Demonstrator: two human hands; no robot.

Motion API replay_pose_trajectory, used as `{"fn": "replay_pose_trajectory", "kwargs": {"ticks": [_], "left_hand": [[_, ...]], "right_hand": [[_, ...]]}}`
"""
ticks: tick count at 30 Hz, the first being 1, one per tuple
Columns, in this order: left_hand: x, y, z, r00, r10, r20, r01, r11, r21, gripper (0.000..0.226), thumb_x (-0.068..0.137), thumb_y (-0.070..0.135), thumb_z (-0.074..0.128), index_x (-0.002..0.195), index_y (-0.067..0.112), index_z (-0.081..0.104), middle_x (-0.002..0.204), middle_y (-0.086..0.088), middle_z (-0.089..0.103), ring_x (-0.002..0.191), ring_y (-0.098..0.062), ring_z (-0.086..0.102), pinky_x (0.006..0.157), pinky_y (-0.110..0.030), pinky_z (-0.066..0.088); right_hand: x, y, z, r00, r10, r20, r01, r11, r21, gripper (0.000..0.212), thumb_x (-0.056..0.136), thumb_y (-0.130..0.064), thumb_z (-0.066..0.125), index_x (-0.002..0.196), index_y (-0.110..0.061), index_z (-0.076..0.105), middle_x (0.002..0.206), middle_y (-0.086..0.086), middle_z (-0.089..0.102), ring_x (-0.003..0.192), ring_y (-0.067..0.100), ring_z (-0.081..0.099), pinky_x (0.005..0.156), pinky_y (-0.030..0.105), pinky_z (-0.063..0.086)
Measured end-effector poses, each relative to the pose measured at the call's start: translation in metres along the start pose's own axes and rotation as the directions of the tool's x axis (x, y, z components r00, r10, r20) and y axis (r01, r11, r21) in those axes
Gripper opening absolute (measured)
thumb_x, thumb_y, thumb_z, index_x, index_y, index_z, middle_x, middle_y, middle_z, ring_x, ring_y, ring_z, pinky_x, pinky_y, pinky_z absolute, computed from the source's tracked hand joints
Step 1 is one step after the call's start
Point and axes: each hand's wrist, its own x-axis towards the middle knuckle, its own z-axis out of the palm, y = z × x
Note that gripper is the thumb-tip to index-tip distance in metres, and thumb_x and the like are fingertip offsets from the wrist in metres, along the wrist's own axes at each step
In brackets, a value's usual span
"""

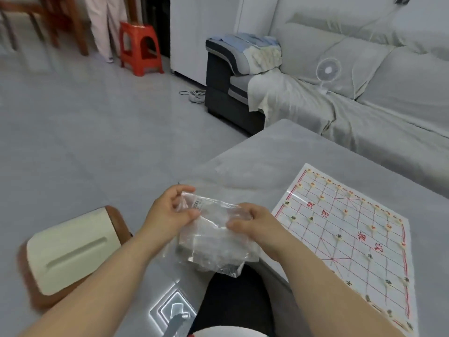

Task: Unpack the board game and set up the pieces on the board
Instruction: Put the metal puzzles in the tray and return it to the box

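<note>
A clear, crumpled plastic bag [213, 242] is held in front of me over the table's near-left edge. My left hand [170, 212] pinches its upper left corner, and my right hand [255, 222] grips its right side. To the right lies the paper board [349, 239], white with red grid lines and red characters. Several small round pale pieces [345, 211] stand on its line crossings, spread along both ends and across the middle.
The board rests on a grey table [279, 152]. A cream stool seat with a brown rim [70, 251] stands at my left. A cloth-covered sofa [364, 81] lies beyond the table, a red plastic stool [141, 47] far back. My dark-clothed lap [233, 302] is below.
</note>
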Motion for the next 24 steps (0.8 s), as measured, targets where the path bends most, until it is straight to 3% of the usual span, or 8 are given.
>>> {"fn": "replay_pose_trajectory", "kwargs": {"ticks": [3, 7, 10, 13, 15, 18, 21, 24], "left_hand": [[0.003, -0.02, -0.036, 0.992, -0.079, -0.099, 0.072, 0.995, -0.072, 0.016, 0.089, 0.006, 0.053, 0.096, 0.019, 0.06, 0.08, 0.003, 0.06, 0.061, 0.002, 0.057, 0.051, -0.007, 0.044], [-0.008, -0.071, -0.094, 0.941, -0.094, -0.324, 0.185, 0.947, 0.263, 0.02, 0.093, 0.015, 0.048, 0.106, 0.011, 0.062, 0.093, 0.009, 0.061, 0.089, -0.012, 0.054, 0.073, -0.012, 0.037], [-0.03, -0.118, -0.132, 0.953, -0.088, -0.291, 0.277, 0.645, 0.712, 0.035, 0.078, 0.021, 0.069, 0.111, 0.009, 0.062, 0.114, -0.006, 0.061, 0.109, -0.027, 0.053, 0.091, -0.033, 0.038], [-0.042, -0.166, -0.154, 0.975, -0.161, -0.156, 0.203, 0.349, 0.915, 0.065, 0.034, 0.026, 0.093, 0.09, 0.003, 0.069, 0.095, -0.02, 0.067, 0.082, -0.04, 0.066, 0.071, -0.047, 0.052], [-0.042, -0.182, -0.163, 0.976, -0.146, -0.163, 0.198, 0.275, 0.941, 0.069, 0.026, 0.024, 0.094, 0.087, 0.004, 0.068, 0.093, -0.022, 0.067, 0.079, -0.04, 0.066, 0.073, -0.046, 0.052], [-0.034, -0.19, -0.182, 0.977, -0.045, -0.209, 0.214, 0.221, 0.952, 0.074, 0.035, 0.015, 0.092, 0.101, 0.001, 0.062, 0.106, -0.026, 0.063, 0.096, -0.043, 0.06, 0.093, -0.046, 0.031], [-0.017, -0.184, -0.206, 0.959, -0.02, -0.284, 0.284, 0.159, 0.946, 0.086, 0.044, 0.021, 0.089, 0.121, 0.003, 0.055, 0.125, -0.026, 0.052, 0.114, -0.044, 0.05, 0.104, -0.039, 0.011], [0.002, -0.179, -0.227, 0.938, -0.146, -0.314, 0.332, 0.125, 0.935, 0.079, 0.081, 0.039, 0.061, 0.144, 0.019, 0.017, 0.152, -0.007, 0.015, 0.14, -0.025, 0.013, 0.111, -0.033, -0.002]], "right_hand": [[0.029, 0.002, 0.037, 0.996, -0.004, -0.087, 0.001, 1.0, -0.028, 0.016, 0.08, 0.001, 0.063, 0.081, -0.015, 0.061, 0.067, -0.004, 0.056, 0.05, 0.003, 0.052, 0.046, 0.011, 0.041], [0.057, 0.016, 0.081, 0.991, 0.059, -0.12, -0.06, 0.998, 0.0, 0.011, 0.083, 0.001, 0.059, 0.083, -0.01, 0.06, 0.061, 0.0, 0.053, 0.028, 0.0, 0.043, 0.033, 0.011, 0.034], [0.073, 0.031, 0.107, 0.99, 0.102, -0.101, -0.106, 0.994, -0.031, 0.023, 0.084, 0.001, 0.055, 0.071, -0.018, 0.057, 0.059, 0.0, 0.051, 0.024, -0.001, 0.039, 0.031, 0.011, 0.031], [0.084, 0.048, 0.127, 0.984, 0.16, -0.074, -0.166, 0.982, -0.088, 0.019, 0.085, -0.001, 0.05, 0.071, -0.012, 0.058, 0.058, 0.002, 0.049, 0.027, 0.003, 0.037, 0.031, 0.013, 0.031], [0.088, 0.06, 0.137, 0.984, 0.169, -0.064, -0.176, 0.976, -0.128, 0.017, 0.085, -0.001, 0.048, 0.075, -0.003, 0.061, 0.059, 0.003, 0.05, 0.036, 0.006, 0.04, 0.035, 0.015, 0.032], [0.09, 0.071, 0.141, 0.987, 0.157, -0.025, -0.159, 0.974, -0.16, 0.029, 0.086, -0.003, 0.048, 0.067, -0.021, 0.06, 0.045, -0.009, 0.054, 0.034, 0.001, 0.045, 0.036, 0.009, 0.035], [0.09, 0.07, 0.144, 0.994, 0.11, 0.016, -0.105, 0.978, -0.181, 0.032, 0.087, -0.003, 0.049, 0.066, -0.027, 0.056, 0.061, -0.014, 0.057, 0.049, -0.002, 0.054, 0.043, 0.002, 0.038], [0.092, 0.068, 0.149, 0.996, 0.072, 0.051, -0.06, 0.976, -0.21, 0.035, 0.087, 0.0, 0.047, 0.068, -0.027, 0.056, 0.074, -0.012, 0.058, 0.066, -0.002, 0.051, 0.054, -0.002, 0.039]]}}
